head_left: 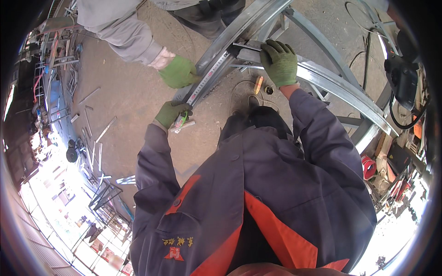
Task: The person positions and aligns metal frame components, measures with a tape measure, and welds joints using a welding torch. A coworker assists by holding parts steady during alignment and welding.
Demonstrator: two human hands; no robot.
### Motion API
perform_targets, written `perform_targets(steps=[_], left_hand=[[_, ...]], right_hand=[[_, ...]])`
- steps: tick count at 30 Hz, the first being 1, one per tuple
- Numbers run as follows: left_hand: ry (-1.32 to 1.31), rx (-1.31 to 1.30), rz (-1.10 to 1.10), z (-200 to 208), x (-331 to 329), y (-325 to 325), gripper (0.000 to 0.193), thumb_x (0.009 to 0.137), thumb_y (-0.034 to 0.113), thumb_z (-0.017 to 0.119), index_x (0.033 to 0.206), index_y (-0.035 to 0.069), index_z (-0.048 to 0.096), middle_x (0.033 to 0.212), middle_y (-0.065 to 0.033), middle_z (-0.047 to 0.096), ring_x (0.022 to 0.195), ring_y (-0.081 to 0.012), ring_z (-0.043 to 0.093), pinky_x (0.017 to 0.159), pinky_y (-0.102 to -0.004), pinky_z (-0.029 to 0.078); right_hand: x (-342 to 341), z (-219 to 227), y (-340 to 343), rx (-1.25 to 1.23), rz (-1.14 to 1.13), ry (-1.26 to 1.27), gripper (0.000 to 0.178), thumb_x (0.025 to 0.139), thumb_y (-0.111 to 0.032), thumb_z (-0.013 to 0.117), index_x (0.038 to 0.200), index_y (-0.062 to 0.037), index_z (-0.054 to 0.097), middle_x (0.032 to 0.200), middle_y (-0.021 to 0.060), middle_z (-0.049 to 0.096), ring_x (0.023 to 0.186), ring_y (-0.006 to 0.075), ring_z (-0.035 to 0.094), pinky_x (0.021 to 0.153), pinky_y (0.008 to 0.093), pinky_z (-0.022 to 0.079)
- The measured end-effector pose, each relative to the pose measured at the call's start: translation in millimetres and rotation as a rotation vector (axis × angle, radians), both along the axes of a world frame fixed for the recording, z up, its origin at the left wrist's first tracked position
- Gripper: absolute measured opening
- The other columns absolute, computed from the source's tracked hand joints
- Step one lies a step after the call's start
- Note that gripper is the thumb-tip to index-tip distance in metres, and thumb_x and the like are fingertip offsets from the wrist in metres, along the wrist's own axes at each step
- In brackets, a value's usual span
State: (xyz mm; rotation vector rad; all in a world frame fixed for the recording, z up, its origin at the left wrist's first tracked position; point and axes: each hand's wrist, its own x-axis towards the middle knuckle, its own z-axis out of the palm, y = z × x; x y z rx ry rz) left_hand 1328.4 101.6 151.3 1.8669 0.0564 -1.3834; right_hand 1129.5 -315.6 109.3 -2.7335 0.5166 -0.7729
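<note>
My left hand, in a green work glove, is closed around a tape measure, its case mostly hidden by the fingers. The white measuring blade runs out along a grey steel beam. My right hand, gloved alike, lies over a shiny steel bar with its fingers bent across it; the thumb side is partly hidden. Between my hands, a co-worker's green-gloved hand reaches in from the far left and touches the beam beside the blade.
The steel parts form a frame with a crossing bar at the far right. An orange-yellow tool and a small dark round object lie near my feet. Metal offcuts are scattered left. A black device with a cable stands right.
</note>
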Motion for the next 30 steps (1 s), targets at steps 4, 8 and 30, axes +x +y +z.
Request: perform_targets(steps=[4,8,30], left_hand=[[0.0,-0.001,-0.007,0.5,0.2,-0.6,0.027,0.104,0.012,0.08,0.117,-0.012,0.082,0.097,-0.0197,0.084,0.075,-0.0209,0.078,0.076,-0.0376,0.069],[-0.012,-0.001,-0.021,2.2,-0.2,-1.1,0.028,0.104,0.012,0.079,0.118,-0.012,0.081,0.097,-0.0199,0.084,0.076,-0.0208,0.078,0.078,-0.0374,0.069],[0.008,0.022,0.016,7.4,-1.9,-4.7,0.027,0.104,0.012,0.08,0.119,-0.012,0.081,0.098,-0.0201,0.083,0.075,-0.0211,0.078,0.079,-0.0379,0.07]], right_hand=[[-0.2,0.6,0.1,0.002,0.005,-0.019,0.022,0.098,-0.024,0.08,0.116,-0.0137,0.085,0.128,0.0118,0.083,0.118,0.035,0.078,0.106,0.0515,0.058],[0.5,0.2,0.6,0.008,-0.002,-0.021,0.021,0.097,-0.024,0.08,0.115,-0.0137,0.085,0.128,0.0117,0.083,0.118,0.0349,0.078,0.106,0.0512,0.059],[2.7,-4.0,1.7,-0.046,-0.005,-0.121,0.018,0.095,-0.021,0.076,0.112,-0.0161,0.079,0.115,0.0054,0.078,0.11,0.0303,0.077,0.098,0.0494,0.061]])
